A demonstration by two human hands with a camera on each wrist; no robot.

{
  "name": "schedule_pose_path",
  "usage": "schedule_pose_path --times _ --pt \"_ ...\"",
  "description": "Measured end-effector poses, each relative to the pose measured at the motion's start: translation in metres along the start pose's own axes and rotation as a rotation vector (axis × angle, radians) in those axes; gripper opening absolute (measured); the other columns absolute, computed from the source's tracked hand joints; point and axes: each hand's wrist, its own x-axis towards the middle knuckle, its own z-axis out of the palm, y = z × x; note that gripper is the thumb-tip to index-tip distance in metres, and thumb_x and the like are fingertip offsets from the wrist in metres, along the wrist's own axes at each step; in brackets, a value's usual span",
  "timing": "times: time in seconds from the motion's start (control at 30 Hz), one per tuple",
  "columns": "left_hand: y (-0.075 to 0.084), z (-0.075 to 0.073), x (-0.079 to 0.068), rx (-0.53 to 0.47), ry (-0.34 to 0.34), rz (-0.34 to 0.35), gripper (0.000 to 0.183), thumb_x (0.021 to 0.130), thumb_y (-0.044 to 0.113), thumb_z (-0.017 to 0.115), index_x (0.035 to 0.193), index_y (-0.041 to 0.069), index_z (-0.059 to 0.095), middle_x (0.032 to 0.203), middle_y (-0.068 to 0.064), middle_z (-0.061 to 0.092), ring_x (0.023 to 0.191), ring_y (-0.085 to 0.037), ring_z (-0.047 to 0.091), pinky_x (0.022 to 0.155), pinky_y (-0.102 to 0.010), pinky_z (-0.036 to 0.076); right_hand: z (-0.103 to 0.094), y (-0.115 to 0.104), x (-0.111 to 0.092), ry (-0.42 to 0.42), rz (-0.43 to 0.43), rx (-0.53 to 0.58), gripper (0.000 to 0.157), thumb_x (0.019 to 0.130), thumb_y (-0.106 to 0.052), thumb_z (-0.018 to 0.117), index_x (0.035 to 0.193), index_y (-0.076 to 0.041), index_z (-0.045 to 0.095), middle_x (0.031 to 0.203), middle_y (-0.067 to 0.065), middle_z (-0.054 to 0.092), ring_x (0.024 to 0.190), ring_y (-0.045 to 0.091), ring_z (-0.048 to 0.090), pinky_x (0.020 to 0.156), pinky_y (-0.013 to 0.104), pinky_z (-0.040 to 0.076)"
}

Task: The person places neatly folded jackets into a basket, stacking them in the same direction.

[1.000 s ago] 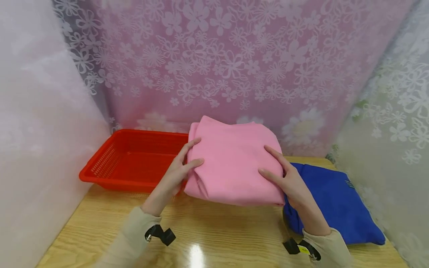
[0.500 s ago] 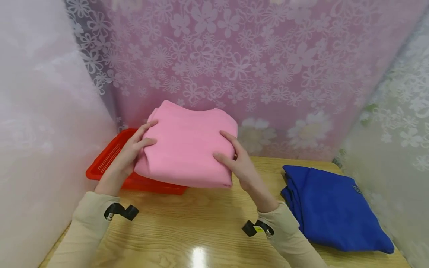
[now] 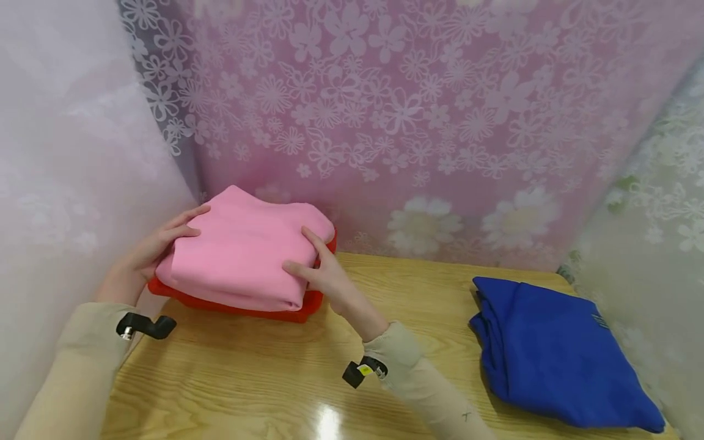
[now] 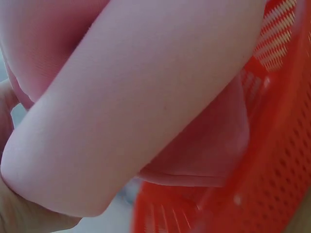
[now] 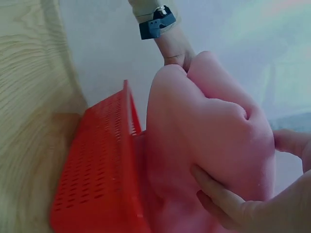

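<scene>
Two hands hold a folded pink cloth [image 3: 242,250] over a red basket [image 3: 312,305] at the left of the bench [image 3: 423,299].
At far left, a beige sleeve [image 3: 66,373] with a black strap [image 3: 145,326] leads to the left hand [image 3: 147,252], which grips the cloth's left side, fingertips on its upper face. The cloth, a thick bundle, covers most of the basket; its lower folds reach inside the basket's wall in both wrist views, while its top stands above the rim. The right hand [image 3: 329,275] grips the cloth's right side, two fingertips spread on top; a second black strap [image 3: 365,370] sits at that wrist. Well apart, at far right, a folded blue cloth [image 3: 561,354] lies on the bench, its loose layers facing left. Behind hangs a pink flowered curtain [image 3: 429,122].
</scene>
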Motion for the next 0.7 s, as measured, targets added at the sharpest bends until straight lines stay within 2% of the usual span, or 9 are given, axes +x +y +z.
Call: schedule_pose_path --times 0.17,0.33,0.47,0.6,0.7 --pt "-0.025 -0.011 0.009 -0.022 0.037 -0.065 0.058 0.108 0.023 0.044 0.162 0.034 0.025 0.167 -0.001 0.003 0.126 -0.013 0.033 0.090 -0.022 0.051 0.001 0.026 0.017 -0.010 0.036 0.033 0.081 0.095 -0.017 0.071 0.162 -0.024 0.027 0.160 0.015 0.029 0.131 0.033 0.052 0.098 0.049 0.053" --pt "-0.042 -0.016 0.020 0.049 0.060 -0.057 0.059 0.108 0.023 0.048 0.162 0.027 0.025 0.170 -0.001 0.002 0.137 -0.016 0.023 0.093 -0.015 0.044 -0.001 0.053 0.027 0.006 0.068 0.009 0.079 0.095 -0.025 0.072 0.161 -0.025 0.029 0.162 0.012 0.026 0.132 0.029 0.049 0.102 0.043 0.051" --pt "-0.048 -0.021 0.028 0.070 0.060 -0.092 0.061 0.108 0.025 0.048 0.163 0.025 0.022 0.171 -0.002 -0.004 0.143 -0.021 0.017 0.092 -0.013 0.044 0.000 0.058 0.030 0.007 0.074 -0.030 0.080 0.093 -0.028 0.074 0.161 -0.026 0.030 0.163 0.011 0.024 0.132 0.027 0.047 0.098 0.037 0.052" --pt "-0.058 -0.025 0.032 0.122 0.077 -0.159 0.063 0.108 0.029 0.048 0.164 0.021 0.019 0.171 -0.006 -0.006 0.150 -0.030 0.009 0.095 -0.017 0.043 -0.001 0.058 0.030 0.014 0.065 -0.107 0.082 0.091 -0.032 0.076 0.160 -0.027 0.032 0.163 0.010 0.026 0.134 0.025 0.044 0.101 0.036 0.049" --pt "-0.068 -0.026 0.035 0.167 0.096 -0.191 0.065 0.108 0.030 0.048 0.163 0.016 0.018 0.171 -0.009 -0.005 0.153 -0.034 0.003 0.109 -0.030 0.035 -0.003 0.059 0.030 0.003 0.044 -0.180 0.079 0.091 -0.032 0.077 0.158 -0.027 0.036 0.162 0.007 0.030 0.137 0.025 0.041 0.110 0.041 0.042"
